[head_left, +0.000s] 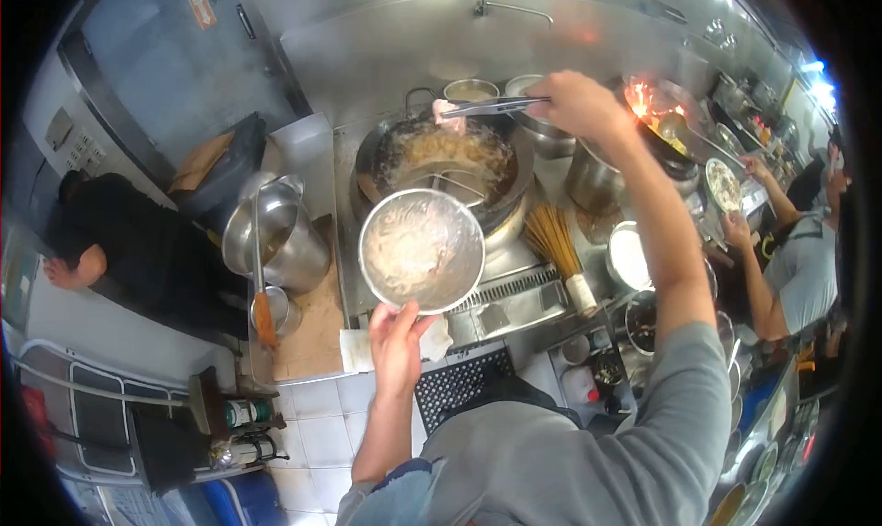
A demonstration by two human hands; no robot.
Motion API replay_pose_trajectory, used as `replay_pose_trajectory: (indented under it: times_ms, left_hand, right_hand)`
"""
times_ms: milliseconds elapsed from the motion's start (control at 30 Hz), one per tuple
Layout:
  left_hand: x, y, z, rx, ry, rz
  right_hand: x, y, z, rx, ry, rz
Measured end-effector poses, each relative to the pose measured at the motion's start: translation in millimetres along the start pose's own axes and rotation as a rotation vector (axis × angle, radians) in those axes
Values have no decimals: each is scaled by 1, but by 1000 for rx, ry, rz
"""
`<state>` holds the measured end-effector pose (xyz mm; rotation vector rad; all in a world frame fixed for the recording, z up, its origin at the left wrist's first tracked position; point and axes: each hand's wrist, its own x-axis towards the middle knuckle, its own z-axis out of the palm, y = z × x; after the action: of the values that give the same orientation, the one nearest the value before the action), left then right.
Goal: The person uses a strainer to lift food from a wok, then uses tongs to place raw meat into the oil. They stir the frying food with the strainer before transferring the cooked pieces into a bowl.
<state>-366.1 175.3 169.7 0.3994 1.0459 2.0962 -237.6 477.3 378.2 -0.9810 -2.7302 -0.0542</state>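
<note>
My left hand (397,342) grips the near rim of a metal bowl (421,250), whose inside is coated with pale batter. The bowl is tilted toward the camera at the near edge of a large wok (367,158) of bubbling oil. My right hand (574,103) is closed on metal tongs (501,106) reaching left over the wok. A pale pink, coated piece of food (448,117) hangs from the tongs' tips above the far side of the oil. A round wire strainer (459,184) lies in the wok behind the bowl.
A bamboo brush (556,241) lies right of the wok. Tall steel pots (285,232) stand on the left counter. Flames rise from another wok (680,149) at the right, near a co-worker (799,269). Another person (138,241) is at the left.
</note>
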Motion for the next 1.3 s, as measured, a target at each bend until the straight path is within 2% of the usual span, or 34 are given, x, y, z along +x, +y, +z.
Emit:
replay_pose_trajectory:
  times_ms: [100, 233, 333, 400, 467, 500, 533, 567, 600, 633, 667, 700, 733, 800, 833, 867, 900, 933, 1000, 1033, 1067, 1100, 1133, 1167, 1233, 1267, 1300]
  left_hand:
    - [-12, 9, -3, 32, 46, 16]
    - [-38, 11, -6, 62, 184, 54]
    - [-66, 9, -16, 83, 286, 103]
    - [-83, 12, -19, 92, 333, 110]
    - [-102, 19, -23, 101, 364, 87]
    - [-110, 23, -28, 131, 390, 31]
    - [-119, 26, -34, 30, 398, 10]
    - [-129, 29, -43, -71, 418, 2]
    - [-142, 33, -56, -170, 442, 3]
    - [-156, 34, -74, -193, 459, -2]
    - [-171, 34, -95, -197, 508, 25]
    - [-184, 34, -117, -198, 541, 46]
    - [-193, 38, -133, -199, 558, 60]
    - [-210, 51, -165, -11, 728, 49]
    - [-220, 46, -199, 124, 774, 47]
    - [-228, 48, -223, 262, 810, 47]
    - [-230, 58, -231, 235, 862, 91]
    - [-237, 63, -244, 286, 860, 113]
    - [-254, 69, -282, 377, 854, 165]
    - [-265, 68, -310, 330, 838, 152]
    - [-271, 74, -308, 250, 880, 177]
    - [-274, 85, -301, 173, 918, 203]
    - [-275, 92, -298, 97, 953, 229]
    - [-284, 90, -303, 529, 858, 184]
    - [-284, 95, -284, 291, 929, 174]
    - [-283, 96, -277, 173, 964, 166]
    - [-292, 81, -293, 325, 898, 137]
  right_hand:
    - [82, 33, 93, -152, 61, 68]
    - [151, 38, 198, -134, -99, 118]
    - [173, 33, 240, -72, -75, 159]
    - [178, 32, 242, -115, 29, 180]
    - [183, 34, 215, -4, -44, 231]
    - [188, 43, 213, 15, 39, 243]
    - [186, 48, 197, -40, 31, 138]
    - [172, 54, 183, 78, 151, 92]
    - [131, 37, 152, 347, 221, 18]
    - [109, 40, 140, 575, 13, -42]
    - [66, 24, 120, 946, -271, 7]
    - [10, -8, 99, 998, -321, 21]
    - [-41, -53, 76, 1152, -487, 111]
    - [-112, -76, 121, 1325, -1012, 49]
    - [-149, -122, 125, 1261, -1167, 324]
    - [-169, -160, 135, 1411, -1443, 288]
    - [-191, -195, 160, 1385, -1493, 354]
    - [-203, -217, 201, 1568, -1596, 380]
    - [-208, -280, 261, 1817, -1526, 457]
    - [-194, -319, 266, 1899, -1421, 641]
    - [-179, -347, 294, 2080, -1332, 403]
    - [-157, -378, 315, 2264, -1343, 570]
    - [-135, -406, 317, 2259, -1213, 644]
    - [-110, -430, 334, 2497, -1318, 719]
    - [-67, -472, 350, 2577, -1133, 1031]
    - [-46, -489, 373, 2597, -1063, 1080]
    - [-41, -495, 372, 2588, -987, 1112]
